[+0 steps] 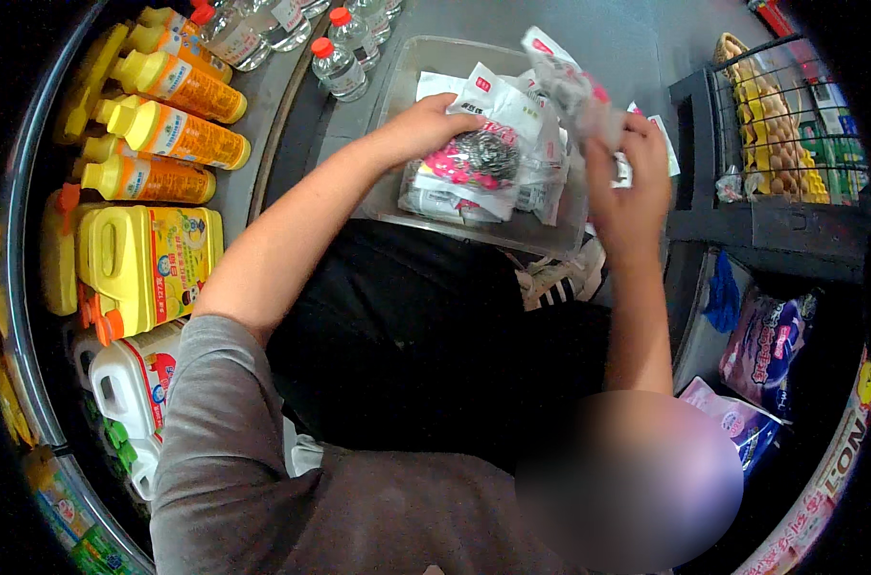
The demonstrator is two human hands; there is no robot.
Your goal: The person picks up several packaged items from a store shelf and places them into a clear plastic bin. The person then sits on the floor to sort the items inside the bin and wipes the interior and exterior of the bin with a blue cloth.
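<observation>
Left hand (428,128) gripping steel-wool scourer packet (483,161), more packets (543,196) under it in translucent bin (572,218), right hand (633,172) gripping blurred packet (574,91) over right rim, wire basket (717,144) of eggs (773,153) farther right.

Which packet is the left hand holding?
The white plastic packet with pink print and grey wiry contents, over the translucent rectangular bin. The left hand holds it; the right hand holds a blurrier one.
</observation>
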